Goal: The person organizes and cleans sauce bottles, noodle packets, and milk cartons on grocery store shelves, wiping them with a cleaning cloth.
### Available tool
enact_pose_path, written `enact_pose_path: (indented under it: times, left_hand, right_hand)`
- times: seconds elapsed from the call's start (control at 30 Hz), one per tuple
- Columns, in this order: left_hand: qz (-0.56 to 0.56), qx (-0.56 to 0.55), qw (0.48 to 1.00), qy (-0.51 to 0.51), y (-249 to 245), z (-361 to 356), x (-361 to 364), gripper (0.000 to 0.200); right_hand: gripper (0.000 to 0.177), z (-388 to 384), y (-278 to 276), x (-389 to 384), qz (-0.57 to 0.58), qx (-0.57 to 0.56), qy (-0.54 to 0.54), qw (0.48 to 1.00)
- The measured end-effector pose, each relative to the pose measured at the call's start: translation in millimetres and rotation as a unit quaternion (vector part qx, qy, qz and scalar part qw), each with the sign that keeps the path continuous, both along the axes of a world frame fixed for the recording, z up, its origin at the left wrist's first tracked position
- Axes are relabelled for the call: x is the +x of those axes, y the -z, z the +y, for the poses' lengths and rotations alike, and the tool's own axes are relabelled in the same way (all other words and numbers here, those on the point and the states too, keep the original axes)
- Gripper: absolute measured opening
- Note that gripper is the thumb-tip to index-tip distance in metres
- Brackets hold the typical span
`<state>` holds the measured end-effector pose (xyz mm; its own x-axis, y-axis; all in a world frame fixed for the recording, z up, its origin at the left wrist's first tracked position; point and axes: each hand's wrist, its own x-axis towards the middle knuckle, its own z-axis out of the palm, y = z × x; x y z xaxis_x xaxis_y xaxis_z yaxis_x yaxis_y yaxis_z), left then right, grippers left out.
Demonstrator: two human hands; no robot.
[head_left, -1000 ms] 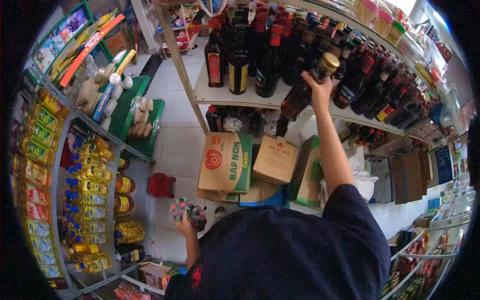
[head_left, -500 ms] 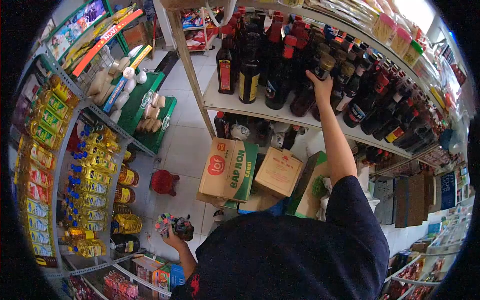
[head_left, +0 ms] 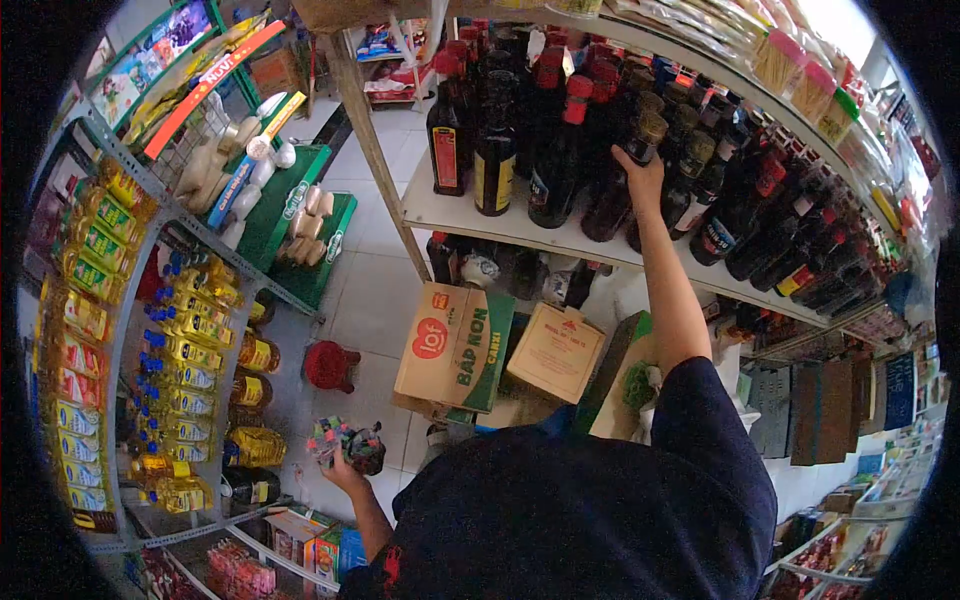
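My right hand [head_left: 641, 176] reaches up to the shelf, its fingers closed around the neck of a dark bottle [head_left: 608, 208] with a brownish-gold cap. That bottle stands at the shelf's front edge among other dark bottles, several with red caps. To its left is a red-capped bottle [head_left: 553, 185], and to its right a bottle with a pale label [head_left: 692, 208]. Low on the left, my left hand [head_left: 345, 474] grips a crumpled multicoloured bundle [head_left: 362, 450], which looks like cloth. Part of that hand is hidden behind the bundle.
Cardboard boxes [head_left: 440, 345] are stacked under the white shelf [head_left: 480, 225]. A red stool [head_left: 328, 366] stands on the tiled floor. Racks of yellow oil bottles [head_left: 190, 365] line the left side, and a green display stand [head_left: 300, 230] sits farther back.
The view has shifted slightly. My right hand stays on the bottle's neck, and my left hand still holds the bundle, which has turned a little.
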<state>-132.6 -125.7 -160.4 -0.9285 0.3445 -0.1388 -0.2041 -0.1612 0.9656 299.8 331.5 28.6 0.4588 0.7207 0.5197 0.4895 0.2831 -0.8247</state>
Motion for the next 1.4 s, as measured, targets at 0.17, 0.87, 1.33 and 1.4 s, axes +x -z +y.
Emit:
enact_pose_path:
  times: [0.17, 0.87, 1.33, 1.4]
  left_hand:
    - [0.019, -0.026, 0.992, 0.125, 24.7, 26.8, 2.6, 0.027]
    - [0.005, -0.082, 0.877, 0.474, -48.1, 166.8, 123.0, 0.049]
    - [0.303, 0.189, 0.800, 0.483, -233.7, 413.2, 240.3, 0.050]
    - [0.333, 0.173, 0.785, 0.493, -249.1, 460.3, 253.5, 0.055]
  right_hand:
    - [0.060, -17.6, -8.3, -2.9, -0.001, -0.044, -0.079, 0.996]
    - [0.066, -226.2, 48.6, -98.5, -0.169, -0.054, -0.450, 0.875]
    - [0.046, -332.9, 95.8, 47.7, 0.329, -0.119, -0.094, 0.932]
    - [0.046, -360.3, 106.2, 57.0, 0.387, -0.093, -0.031, 0.917]
